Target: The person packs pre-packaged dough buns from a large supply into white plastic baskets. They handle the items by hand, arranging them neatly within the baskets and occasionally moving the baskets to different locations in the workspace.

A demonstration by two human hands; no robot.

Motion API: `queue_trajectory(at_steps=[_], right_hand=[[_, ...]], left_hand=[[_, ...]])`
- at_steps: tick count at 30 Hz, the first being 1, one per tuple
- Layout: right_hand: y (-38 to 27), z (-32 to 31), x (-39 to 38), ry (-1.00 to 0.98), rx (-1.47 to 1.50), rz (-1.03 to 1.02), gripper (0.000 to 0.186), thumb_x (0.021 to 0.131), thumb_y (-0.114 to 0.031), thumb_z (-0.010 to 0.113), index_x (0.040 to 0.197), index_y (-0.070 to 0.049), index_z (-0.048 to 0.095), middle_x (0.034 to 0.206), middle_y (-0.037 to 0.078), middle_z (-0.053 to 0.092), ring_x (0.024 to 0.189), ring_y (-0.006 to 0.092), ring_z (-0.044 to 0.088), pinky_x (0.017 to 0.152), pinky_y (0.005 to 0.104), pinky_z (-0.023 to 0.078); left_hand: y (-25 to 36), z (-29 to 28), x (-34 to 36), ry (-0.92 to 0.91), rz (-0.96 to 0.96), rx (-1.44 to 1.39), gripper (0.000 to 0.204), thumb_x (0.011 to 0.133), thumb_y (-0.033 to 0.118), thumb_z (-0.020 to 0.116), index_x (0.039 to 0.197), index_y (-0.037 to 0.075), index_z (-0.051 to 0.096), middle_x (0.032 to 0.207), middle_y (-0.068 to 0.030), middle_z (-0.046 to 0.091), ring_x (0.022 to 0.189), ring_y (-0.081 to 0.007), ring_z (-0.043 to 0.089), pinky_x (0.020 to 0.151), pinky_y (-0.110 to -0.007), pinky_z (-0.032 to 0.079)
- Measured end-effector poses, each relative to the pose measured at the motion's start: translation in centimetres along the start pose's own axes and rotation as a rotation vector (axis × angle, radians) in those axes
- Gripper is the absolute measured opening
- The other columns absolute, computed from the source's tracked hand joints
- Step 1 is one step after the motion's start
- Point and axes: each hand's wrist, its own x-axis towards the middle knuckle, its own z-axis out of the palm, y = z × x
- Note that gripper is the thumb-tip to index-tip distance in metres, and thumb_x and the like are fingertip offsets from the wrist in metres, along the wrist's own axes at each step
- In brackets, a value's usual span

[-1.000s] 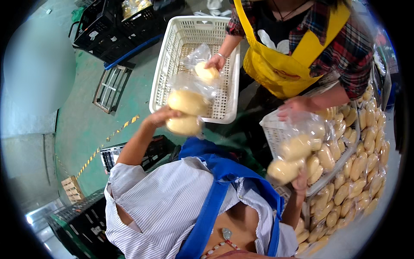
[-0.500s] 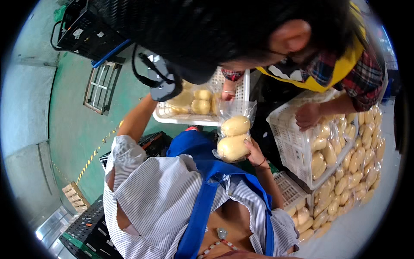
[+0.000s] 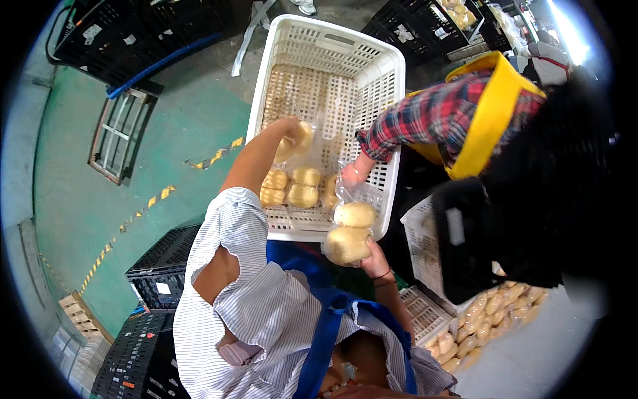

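The right hand [image 3: 373,258] grips the lower end of a clear bag [image 3: 349,245] holding two pale, rounded pieces; half a second ago it hung just off the crate's near rim, and now it overlaps the crate's 5 o'clock corner, so I judge it closer to going in. Its forearm points to 11 o'clock, wrist bent. The left hand [image 3: 287,127], hidden a moment ago behind the co-worker's head, now shows inside the crate, arm stretched toward 1 o'clock, fingers bent over a second bag [image 3: 303,137]; whether it grips or is letting go, I cannot tell. Below it, three more bags [image 3: 304,187] line the near end of the white crate [image 3: 260,100]. At 1 o'clock from the right hand, the co-worker's hand [image 3: 355,171] is near the first bag's loose top.
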Motion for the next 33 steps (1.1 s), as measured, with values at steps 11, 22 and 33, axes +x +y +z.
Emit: queue_trajectory(at_steps=[11, 22, 33], right_hand=[[0.7, 5.5, 14.1, 0.059, -0.048, -0.168, 0.045, 0.082, -0.028, 0.044, 0.12, -0.008, 0.032, 0.113, 0.007, 0.044, 0.103, 0.0198, 0.044, 0.08, 0.0373, 0.04], [5.8, 2.0, 33.6, 0.493, 0.391, 0.017, 0.049, 0.075, -0.039, 0.054, 0.114, -0.013, 0.038, 0.109, 0.006, 0.046, 0.096, 0.0238, 0.046, 0.071, 0.0394, 0.043], [3.3, 0.3, 32.5, 0.499, -0.227, -0.026, 0.059, 0.07, -0.036, 0.06, 0.112, -0.002, 0.036, 0.103, 0.012, 0.044, 0.085, 0.0216, 0.049, 0.064, 0.0344, 0.047]], left_hand=[[-4.4, 3.5, 3.8, -0.178, -0.44, -0.336, 0.011, 0.061, -0.001, 0.057, 0.071, -0.003, 0.058, 0.073, -0.0196, 0.058, 0.064, -0.0263, 0.057, 0.055, -0.039, 0.046], [-3.7, 4.0, 4.8, -0.354, -0.261, 0.281, 0.079, 0.064, 0.003, 0.057, 0.128, 0.025, 0.016, 0.128, -0.0137, 0.028, 0.114, -0.0302, 0.034, 0.089, -0.061, 0.018], [-3.1, 5.6, 6.8, -0.382, -0.185, 0.193, 0.09, 0.058, 0.037, 0.068, 0.129, 0.023, 0.015, 0.134, -0.0115, 0.016, 0.119, -0.0314, 0.024, 0.091, -0.052, 0.025]])
